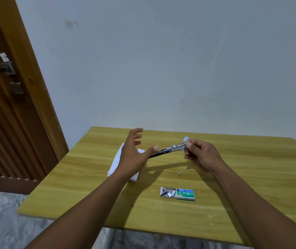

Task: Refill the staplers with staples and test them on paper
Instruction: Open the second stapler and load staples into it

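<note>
Yellow wooden table, pale wall, brown door, marbled floor.

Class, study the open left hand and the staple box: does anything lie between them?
Nothing visible does. Bare table separates the left hand from the staple box. A small staple piece lies off that line; the right hand holds the stapler farther back.

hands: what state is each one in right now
Left hand: open, fingers spread, holding nothing.
Right hand: grips the unfolded silver metal stapler with a light blue end.
</note>
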Demonstrator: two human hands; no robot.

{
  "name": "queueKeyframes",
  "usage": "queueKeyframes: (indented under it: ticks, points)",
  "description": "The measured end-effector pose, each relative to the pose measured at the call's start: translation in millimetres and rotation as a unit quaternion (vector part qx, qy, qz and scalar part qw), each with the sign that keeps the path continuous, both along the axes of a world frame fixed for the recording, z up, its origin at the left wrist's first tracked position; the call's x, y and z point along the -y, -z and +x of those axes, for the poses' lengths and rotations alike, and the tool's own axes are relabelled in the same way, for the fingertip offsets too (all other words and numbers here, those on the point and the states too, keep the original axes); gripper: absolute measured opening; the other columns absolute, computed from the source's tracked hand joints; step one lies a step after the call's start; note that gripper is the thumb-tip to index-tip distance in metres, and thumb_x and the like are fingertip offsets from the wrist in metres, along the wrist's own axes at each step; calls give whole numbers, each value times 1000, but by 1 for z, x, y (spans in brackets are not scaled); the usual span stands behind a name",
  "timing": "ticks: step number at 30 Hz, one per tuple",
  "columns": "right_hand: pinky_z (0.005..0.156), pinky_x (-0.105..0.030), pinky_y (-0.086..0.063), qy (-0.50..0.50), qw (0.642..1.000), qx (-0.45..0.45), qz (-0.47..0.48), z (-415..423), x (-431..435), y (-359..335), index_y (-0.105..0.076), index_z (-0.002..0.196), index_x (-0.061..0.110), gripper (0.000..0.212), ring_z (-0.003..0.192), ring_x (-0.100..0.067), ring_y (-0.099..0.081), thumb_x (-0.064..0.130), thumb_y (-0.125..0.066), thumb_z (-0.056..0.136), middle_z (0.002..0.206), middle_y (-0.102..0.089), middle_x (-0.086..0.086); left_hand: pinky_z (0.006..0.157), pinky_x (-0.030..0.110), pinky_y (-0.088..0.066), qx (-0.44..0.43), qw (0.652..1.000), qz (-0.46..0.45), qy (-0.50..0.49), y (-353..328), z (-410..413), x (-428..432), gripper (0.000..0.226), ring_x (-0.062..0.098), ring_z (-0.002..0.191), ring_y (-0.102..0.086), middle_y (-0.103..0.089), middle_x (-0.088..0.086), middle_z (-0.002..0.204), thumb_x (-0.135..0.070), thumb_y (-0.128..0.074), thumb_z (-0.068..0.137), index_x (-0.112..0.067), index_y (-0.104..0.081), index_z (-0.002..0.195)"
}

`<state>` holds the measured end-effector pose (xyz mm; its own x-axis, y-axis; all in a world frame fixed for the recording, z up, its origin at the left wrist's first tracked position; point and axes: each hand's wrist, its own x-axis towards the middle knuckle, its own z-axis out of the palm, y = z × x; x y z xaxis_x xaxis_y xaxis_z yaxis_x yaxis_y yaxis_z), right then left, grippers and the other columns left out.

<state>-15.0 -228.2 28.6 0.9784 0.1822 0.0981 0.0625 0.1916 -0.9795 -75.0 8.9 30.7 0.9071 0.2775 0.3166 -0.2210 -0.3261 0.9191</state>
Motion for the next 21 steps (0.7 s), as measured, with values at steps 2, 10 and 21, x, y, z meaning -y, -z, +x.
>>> queueKeyframes:
  ticks: [2, 10, 21]
  points:
    - [63, -25, -56, -25, 999, 15, -21, 1, -1, -1, -67, 98, -5, 13, 66, -19, -56, 7, -62, 94, 73, -59, -10, 88, 25, -51, -4, 988, 135, 81, -2, 0, -2, 58, 0, 106, -63, -68, -15, 113, -45, -85, 77, -42, -56, 126]
    - [65, -30, -54, -71, 997, 4, -39, -4, -10, -5, -70, 103, -2, 18, 69, -16, -61, 12, -64, 93, 74, -64, -8, 71, 31, -56, 36, 931, 340, 126, -7, -2, 11, 42, -7, 61, -60, -73, -11, 91, -34, -67, 94, -42, -54, 134]
    - [64, -30, -52, -71, 997, -22, -36, -10, -6, -8, -73, 104, 6, 16, 71, -16, -63, 15, -63, 94, 76, -66, -7, 61, 27, -42, 57, 915, 358, 174, -12, -6, 27, 55, -1, 60, -54, -67, -6, 90, -21, -59, 93, -42, -44, 142]
